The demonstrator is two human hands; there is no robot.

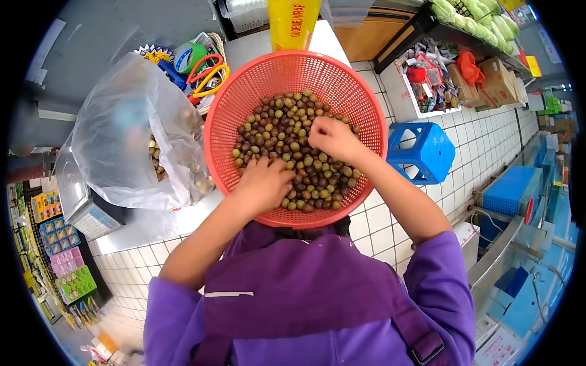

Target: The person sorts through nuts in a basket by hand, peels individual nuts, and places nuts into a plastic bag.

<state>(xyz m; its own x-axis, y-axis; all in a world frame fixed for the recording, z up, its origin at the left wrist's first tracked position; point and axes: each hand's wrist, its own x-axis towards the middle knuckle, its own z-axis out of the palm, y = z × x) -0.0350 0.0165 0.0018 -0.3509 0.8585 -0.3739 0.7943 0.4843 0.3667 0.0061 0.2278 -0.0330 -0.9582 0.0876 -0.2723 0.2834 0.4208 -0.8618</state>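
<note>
A round red plastic basket [215,131] holds many small round fruits [308,161], green, brown and dark purple. My left hand [264,185] rests on the fruits at the lower left of the heap, its fingers spread over them. At the right side of the heap is my right hand [329,135], its fingers curled together at the fruits; whatever lies between the fingertips is hidden. Left of the basket a clear plastic bag [131,140] stands open, with more of the fruits [156,155] inside.
Behind the bag, a small basket holds scissors [210,76] and tape [188,58]. A yellow wrap box [293,24] stands behind the red basket. To the right are a blue stool [430,152], a white foam box [403,91] and cardboard boxes [497,82].
</note>
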